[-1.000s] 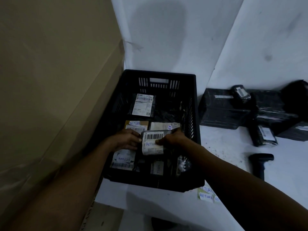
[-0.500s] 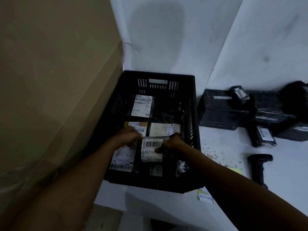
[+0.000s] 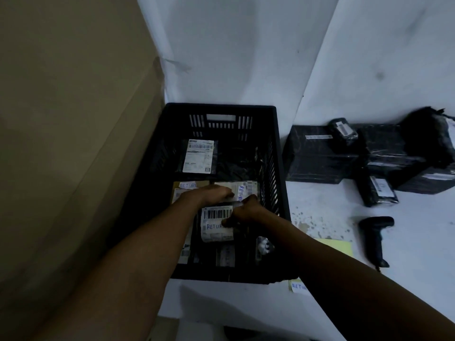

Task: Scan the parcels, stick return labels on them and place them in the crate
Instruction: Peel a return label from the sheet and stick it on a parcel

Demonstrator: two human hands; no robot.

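Inside the crate (image 3: 279,168), both hands pinch a labelled parcel (image 3: 216,223), right hand (image 3: 243,212) hiding its edge

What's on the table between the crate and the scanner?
In the head view, only a yellow pad and a stained, speckled patch of table lie between the crate and the scanner; no parcels there.

Both forearms are bare from where they come into view down to the wrists; no sleeve, cuff or glove shows on either. The left hand (image 3: 209,193) and the right hand (image 3: 246,212) are bare too, with no ring, watch or band that can be made out in the dim light. Fingernail detail is too dark to tell.
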